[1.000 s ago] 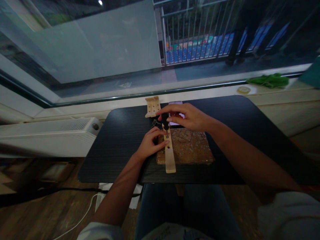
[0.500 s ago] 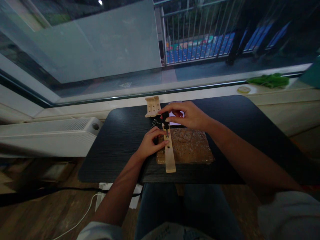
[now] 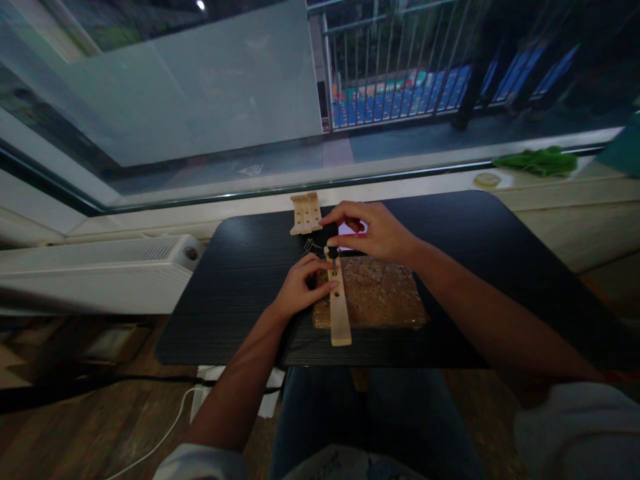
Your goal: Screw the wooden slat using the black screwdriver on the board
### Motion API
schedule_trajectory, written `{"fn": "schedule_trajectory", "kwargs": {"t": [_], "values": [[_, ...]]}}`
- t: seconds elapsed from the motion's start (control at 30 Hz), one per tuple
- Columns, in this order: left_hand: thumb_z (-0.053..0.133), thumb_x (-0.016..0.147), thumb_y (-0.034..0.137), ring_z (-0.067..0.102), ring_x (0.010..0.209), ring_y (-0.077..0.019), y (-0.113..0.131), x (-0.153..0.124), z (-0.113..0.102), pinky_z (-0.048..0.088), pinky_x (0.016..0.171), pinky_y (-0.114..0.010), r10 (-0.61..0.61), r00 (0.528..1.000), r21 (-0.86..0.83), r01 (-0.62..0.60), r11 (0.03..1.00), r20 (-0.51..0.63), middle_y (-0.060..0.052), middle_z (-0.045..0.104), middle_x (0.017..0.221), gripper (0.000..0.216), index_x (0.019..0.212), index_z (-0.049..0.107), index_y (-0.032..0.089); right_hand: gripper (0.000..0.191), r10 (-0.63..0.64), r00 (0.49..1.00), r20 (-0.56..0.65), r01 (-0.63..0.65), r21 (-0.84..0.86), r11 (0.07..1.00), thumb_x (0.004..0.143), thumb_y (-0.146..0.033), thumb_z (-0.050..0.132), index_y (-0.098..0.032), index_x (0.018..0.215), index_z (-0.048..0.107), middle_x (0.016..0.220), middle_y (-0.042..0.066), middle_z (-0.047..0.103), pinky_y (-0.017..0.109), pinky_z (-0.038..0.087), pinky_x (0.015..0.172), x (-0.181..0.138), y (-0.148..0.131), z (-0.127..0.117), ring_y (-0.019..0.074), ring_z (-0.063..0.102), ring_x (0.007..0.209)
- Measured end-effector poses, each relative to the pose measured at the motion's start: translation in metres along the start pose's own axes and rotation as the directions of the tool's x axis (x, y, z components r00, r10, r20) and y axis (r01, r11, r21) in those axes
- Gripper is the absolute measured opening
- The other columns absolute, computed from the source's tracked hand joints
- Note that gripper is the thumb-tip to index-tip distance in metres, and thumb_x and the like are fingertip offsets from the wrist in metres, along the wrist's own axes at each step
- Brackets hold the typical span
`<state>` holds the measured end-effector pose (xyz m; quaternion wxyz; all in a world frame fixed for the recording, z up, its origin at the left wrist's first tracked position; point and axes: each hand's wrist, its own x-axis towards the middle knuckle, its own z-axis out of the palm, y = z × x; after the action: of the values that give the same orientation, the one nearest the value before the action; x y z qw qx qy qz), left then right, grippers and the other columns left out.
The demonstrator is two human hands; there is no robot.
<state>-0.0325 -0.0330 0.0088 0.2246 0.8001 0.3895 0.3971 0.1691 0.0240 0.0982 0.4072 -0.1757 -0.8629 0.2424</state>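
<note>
A pale wooden strip (image 3: 341,321) with holes lies across the left part of a brown, wrapped-looking block (image 3: 383,293). My left hand (image 3: 299,287) grips the strip near its far end, thumb and fingers either side of a hole. Above that spot stands a black-handled screwdriver (image 3: 334,253), upright, its shaft pointing down at the hole. The thumb and fingers of my right hand (image 3: 383,233) are closed on the top of its handle. Whether a screw sits under the tip is too small to tell.
Several thin metal screws (image 3: 309,247) lie beyond my left hand. More holed wooden pieces (image 3: 307,213) rest at the back edge of the black table (image 3: 225,293). Behind my right hand is a bright, screen-like object (image 3: 345,228). A window and sill (image 3: 430,175) border the back.
My right hand's fingers have shifted slightly around the screwdriver handle, the index finger now straighter. My left hand, the strip and the block look the same.
</note>
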Motion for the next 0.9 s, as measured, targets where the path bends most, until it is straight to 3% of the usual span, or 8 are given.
{"fn": "schedule_trajectory", "kwargs": {"t": [0.27,0.9], "values": [[0.069,0.080,0.036,0.051,0.070,-0.0129,0.0003,-0.0002,-0.0001,0.045,0.064,-0.026,0.000,1.000,-0.003,0.000,1.000,0.000,-0.003,0.054,0.083,0.026,0.098,0.068,0.016,0.031,-0.018,0.999,-0.030,0.018,-0.024,1.000,0.080,-0.040,0.070,-0.014,0.096,0.064,0.070,-0.004,0.054,0.021,0.031,0.055,0.0002,-0.0022,0.0008,0.0063,0.036,0.056],[0.068,0.081,0.035,0.051,0.070,-0.0126,0.0014,0.0003,-0.0007,0.044,0.064,-0.025,0.006,1.000,0.010,-0.006,1.000,0.004,-0.002,0.053,0.083,0.026,0.097,0.067,0.016,0.021,-0.048,0.998,-0.048,0.043,-0.098,0.994,0.080,-0.027,0.069,-0.016,0.096,0.062,0.076,-0.003,0.057,0.022,0.033,0.057,0.0003,-0.0088,0.0048,0.0066,0.040,0.057]]}}
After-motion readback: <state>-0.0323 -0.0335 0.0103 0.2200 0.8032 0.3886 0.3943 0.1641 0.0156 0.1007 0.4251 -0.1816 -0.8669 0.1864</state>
